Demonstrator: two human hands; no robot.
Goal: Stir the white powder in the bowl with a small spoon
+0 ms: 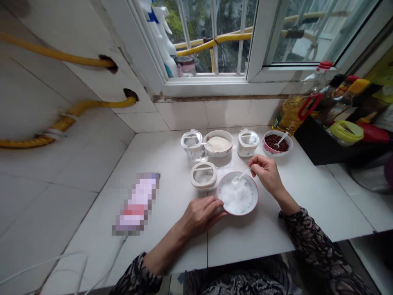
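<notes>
The right hand (pixel 267 174) is pinching the handle of a small white spoon (pixel 239 178) between thumb and fingers, and the spoon's scoop is dipping into a heap of white granules (pixel 238 196). The granules are filling much of a white, pink-rimmed bowl (pixel 254 196), which is sitting on the white tiled countertop (pixel 159 254) in front of the person. The left hand (pixel 204 211) is gripping this bowl at its near-left rim.

Just beyond the bowl on the left, a lidded seasoning jar (pixel 203 176) is standing. Farther back, a row is running from left to right: a second lidded jar (pixel 190 140) with a clear cup (pixel 196 153) overlapping it in view, a bowl of off-white grains (pixel 218 143), a third lidded jar (pixel 248 143), and a bowl of dark red beans (pixel 272 141) with another white spoon (pixel 281 140) resting in it.

At the far right, a bottle of yellow oil (pixel 290 110) is standing beside a black rack (pixel 313 143) that is holding several condiment bottles. On the left side of the counter, a pixelated, phone-like object (pixel 138 203) is lying, with a pale cable (pixel 118 254) trailing from its near end. Yellow hoses (pixel 86 104) are passing into the left wall, and a barred window (pixel 211 78) is rising behind the counter.
</notes>
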